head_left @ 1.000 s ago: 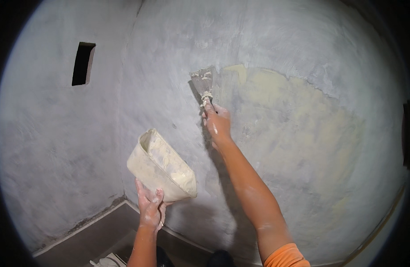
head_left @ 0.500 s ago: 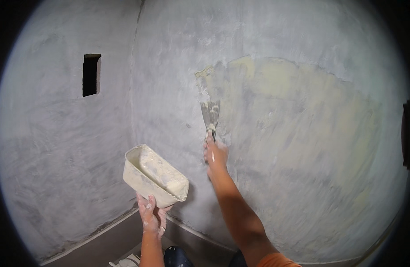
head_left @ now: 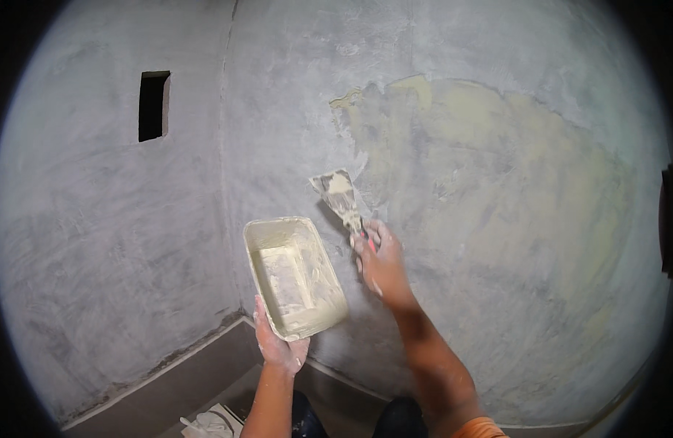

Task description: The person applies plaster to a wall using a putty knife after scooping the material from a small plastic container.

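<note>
1. Right, your left hand (head_left: pixel 278 343) is closed on the near end of the plaster tray (head_left: pixel 294 276), gripping it from below, w/ fingers wrapped under the rim.
2. The tray is a cream rectangular tub held in the air, tilted so its open side faces you. A thin smeared coat of pale putty lines the inside, thicker at the near end.
3. Your right hand (head_left: pixel 380 261) is closed around the handle of the putty knife (head_left: pixel 339 197), knuckles toward you, w/ putty specks on the skin.
4. The knife blade points up and left, above the hand, w/ a dab of pale putty on its face. It sits at or very near the wall surface; can't tell if it's touching.
5. The blade is just right of the tray's far corner, and the two are apart.
6. The grey wall (head_left: pixel 293 109) ahead carries a big yellowish skim patch (head_left: pixel 497 190) to the right of the knife; the blade is at that patch's left edge.
7. The inner corner of the room runs vertically left of the tray. The side wall has a dark rectangular opening (head_left: pixel 153 106), well apart from both hands.
8. Dark floor (head_left: pixel 168 379) below, w/ a white crumpled rag (head_left: pixel 205 423) by the bottom edge.
</note>
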Tool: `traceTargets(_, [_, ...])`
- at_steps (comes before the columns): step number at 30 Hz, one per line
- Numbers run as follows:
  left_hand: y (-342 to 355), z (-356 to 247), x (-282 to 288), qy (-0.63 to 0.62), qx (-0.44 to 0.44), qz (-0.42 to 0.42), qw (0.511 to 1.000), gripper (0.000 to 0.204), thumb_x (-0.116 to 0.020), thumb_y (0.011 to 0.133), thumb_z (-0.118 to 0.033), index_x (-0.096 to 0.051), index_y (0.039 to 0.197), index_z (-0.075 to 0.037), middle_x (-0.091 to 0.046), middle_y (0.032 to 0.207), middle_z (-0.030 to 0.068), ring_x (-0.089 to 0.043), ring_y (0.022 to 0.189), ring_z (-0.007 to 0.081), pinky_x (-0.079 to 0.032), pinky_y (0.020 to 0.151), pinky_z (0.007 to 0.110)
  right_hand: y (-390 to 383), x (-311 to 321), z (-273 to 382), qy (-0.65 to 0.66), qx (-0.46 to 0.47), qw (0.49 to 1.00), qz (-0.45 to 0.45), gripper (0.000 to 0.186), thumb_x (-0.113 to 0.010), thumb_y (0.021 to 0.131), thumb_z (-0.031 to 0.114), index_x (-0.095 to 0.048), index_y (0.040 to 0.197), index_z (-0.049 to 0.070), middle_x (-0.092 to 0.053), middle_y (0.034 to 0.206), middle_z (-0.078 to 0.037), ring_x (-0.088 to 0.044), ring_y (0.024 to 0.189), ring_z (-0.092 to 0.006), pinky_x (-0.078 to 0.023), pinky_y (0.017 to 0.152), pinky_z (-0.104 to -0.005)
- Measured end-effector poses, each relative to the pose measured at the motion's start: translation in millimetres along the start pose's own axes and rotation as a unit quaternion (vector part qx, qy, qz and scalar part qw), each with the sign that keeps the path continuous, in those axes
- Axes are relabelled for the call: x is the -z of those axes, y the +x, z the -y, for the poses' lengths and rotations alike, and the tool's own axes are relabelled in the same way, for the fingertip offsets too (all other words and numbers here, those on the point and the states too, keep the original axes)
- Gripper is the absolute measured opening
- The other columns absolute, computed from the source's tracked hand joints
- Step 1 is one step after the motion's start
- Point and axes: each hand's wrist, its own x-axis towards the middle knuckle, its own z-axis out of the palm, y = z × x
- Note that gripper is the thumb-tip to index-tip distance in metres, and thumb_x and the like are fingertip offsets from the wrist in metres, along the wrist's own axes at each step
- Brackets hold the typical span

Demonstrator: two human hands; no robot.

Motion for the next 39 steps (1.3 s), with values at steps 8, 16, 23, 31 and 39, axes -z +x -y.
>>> traceTargets(8, [3,7,6,0.01,-0.026,0.012,1.0,0.058,-0.041,0.108,-0.051,-0.045,0.148,-0.009,-0.053,0.145,0.0107,-0.056,0.13,0.0318,-0.048,0.106,0.052,120,-30,56,0.125,0.078,0.986,-0.072,0.013,-0.066,0.097,0.012,-0.062,0.103,0.001,-0.061,0.087,-0.002,-0.052,0.068,-0.0068,-0.041,0.057,-0.0226])
traceTargets(16, [12,11,22,0.03,-0.065,-0.007,0.997,0.059,-0.042,0.107,-0.052,-0.045,0.147,-0.01,-0.054,0.144,0.0092,-0.057,0.128,0.0311,-0.05,0.104,0.05,160,-41,21,0.266,-0.05,0.956,-0.113,0.023,-0.066,0.097,0.018,-0.059,0.079,0.006,-0.053,0.066,0.002,-0.043,0.048,-0.0085,-0.032,0.043,-0.0284])
traceTargets(23, [22,13,47,0.059,-0.117,-0.036,0.991,0.061,-0.043,0.106,-0.054,-0.044,0.15,-0.011,-0.052,0.147,0.0088,-0.054,0.132,0.03,-0.049,0.106,0.049,63,-77,-4,0.369,-0.178,0.897,-0.168,0.024,-0.066,0.098,0.022,-0.06,0.089,0.0,-0.055,0.072,-0.002,-0.051,0.058,-0.0111,-0.04,0.051,-0.0305])
traceTargets(31, [33,18,62,0.059,-0.176,-0.086,0.979,0.057,-0.042,0.103,-0.054,-0.052,0.143,-0.014,-0.057,0.14,0.0053,-0.059,0.124,0.0291,-0.053,0.097,0.05,176,-37,48,0.422,-0.164,0.891,0.045,0.022,-0.058,0.101,0.023,-0.052,0.088,0.007,-0.05,0.068,-0.001,-0.04,0.046,-0.0106,-0.03,0.04,-0.0276])
traceTargets(39, [36,17,63,0.041,-0.157,-0.096,0.982,0.058,-0.044,0.102,-0.053,-0.051,0.144,-0.013,-0.057,0.141,0.0073,-0.06,0.123,0.0298,-0.053,0.096,0.049,83,-58,-11,0.433,-0.221,0.869,-0.089,0.019,-0.057,0.102,0.02,-0.051,0.089,0.008,-0.046,0.065,0.0,-0.036,0.045,-0.0097,-0.027,0.039,-0.0271])
